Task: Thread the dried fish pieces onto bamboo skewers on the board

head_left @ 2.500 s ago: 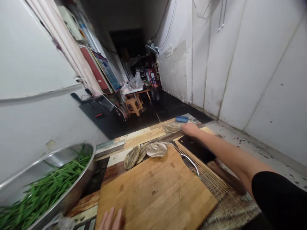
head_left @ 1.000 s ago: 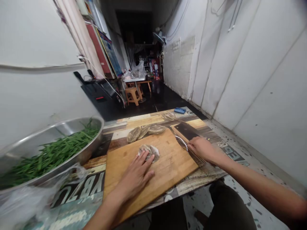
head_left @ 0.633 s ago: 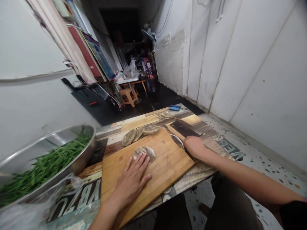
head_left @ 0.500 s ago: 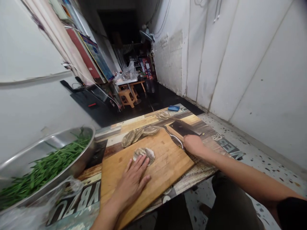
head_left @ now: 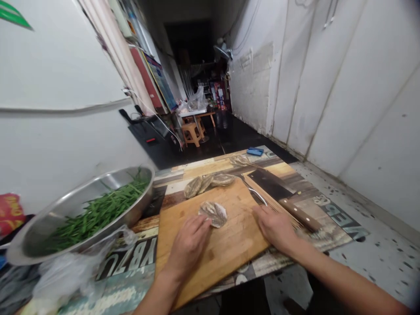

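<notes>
— While the left hand is parked by that flat, ruffled grey-brown piece, what's it actually doing? Gripping?

— Hard to say tbh. Its fingers are bent with the tips on the near edge, but the underside is hidden, so I can't tell pinching from pressing. My guess: it's there so the piece doesn't slide. The piece lies flat around mid-board on the wooden chopping board, which makes sense as a firm spot between both hands.

— And the right hand?

— Fingers squeezed together around a thin stick, as far as I can make out. It's faint, but it points toward the piece. Can't see if they touch. Holding it that low probably keeps it about level with the piece.

— Why's the cleaver over there?

— It's lying along the bundle of bamboo sticks, right of the board. Maybe the weight stops them rolling, maybe it's just out of the way. Similar pieces overlap along the board's far edge, handy for reaching I'd say.

— The greens?

— Long green leaves in a steel basin left of the board, presumably kept there so the desk isn't cluttered.
</notes>
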A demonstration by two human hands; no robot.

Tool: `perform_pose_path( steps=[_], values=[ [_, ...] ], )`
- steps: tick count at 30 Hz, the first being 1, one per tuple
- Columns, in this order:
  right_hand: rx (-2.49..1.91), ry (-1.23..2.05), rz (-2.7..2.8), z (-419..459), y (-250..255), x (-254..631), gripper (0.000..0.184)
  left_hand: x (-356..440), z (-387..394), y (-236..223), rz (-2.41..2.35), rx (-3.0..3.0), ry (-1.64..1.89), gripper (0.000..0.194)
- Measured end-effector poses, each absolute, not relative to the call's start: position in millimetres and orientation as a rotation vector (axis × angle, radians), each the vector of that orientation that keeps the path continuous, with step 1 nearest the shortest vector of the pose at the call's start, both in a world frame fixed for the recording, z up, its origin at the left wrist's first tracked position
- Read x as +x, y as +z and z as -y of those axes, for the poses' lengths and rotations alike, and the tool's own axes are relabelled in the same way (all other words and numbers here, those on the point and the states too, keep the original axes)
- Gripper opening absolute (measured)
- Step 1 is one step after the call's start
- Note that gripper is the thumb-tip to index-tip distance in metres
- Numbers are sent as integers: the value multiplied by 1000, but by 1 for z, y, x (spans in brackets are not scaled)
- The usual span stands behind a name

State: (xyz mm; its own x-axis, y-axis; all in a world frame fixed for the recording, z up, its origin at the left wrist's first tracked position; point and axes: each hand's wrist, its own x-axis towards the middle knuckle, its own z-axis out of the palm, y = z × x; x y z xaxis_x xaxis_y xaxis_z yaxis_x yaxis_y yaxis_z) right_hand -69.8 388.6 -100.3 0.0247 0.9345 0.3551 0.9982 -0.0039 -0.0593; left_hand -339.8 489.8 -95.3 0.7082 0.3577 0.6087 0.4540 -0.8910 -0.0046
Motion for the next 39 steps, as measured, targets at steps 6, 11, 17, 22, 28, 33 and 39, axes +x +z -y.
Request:
perform_pose_path(
  steps=[6, 11, 17, 22, 28, 33, 39],
  values=[
    [-1868, -513, 1852, -390, -119, -68, 26, -337, -490, -101, 671, -2782, -877, 23],
    [-1775, -581, 1838, -390, -123, -63, 28, -333, -487, -96, 706, -2846, -872, 22],
    [-1743, -605, 1829, -393, -129, -59, 30, -335, -488, -99, 742, -2844, -810, 23],
    [-1847, -479, 1845, -389, -122, -63, 29, -335, -490, -95, 836, -3002, -690, 28],
    [-1909, -354, 1839, -388, -110, -67, 30, -328, -512, -67, 905, -3327, -492, 25],
    [-1917, -359, 1826, -387, -111, -67, 31, -316, -540, -50, 775, -3524, -358, 22],
    [-1939, -274, 1810, -387, -115, -66, 33, -303, -549, -52, 531, -3461, -281, 42]
  ],
)
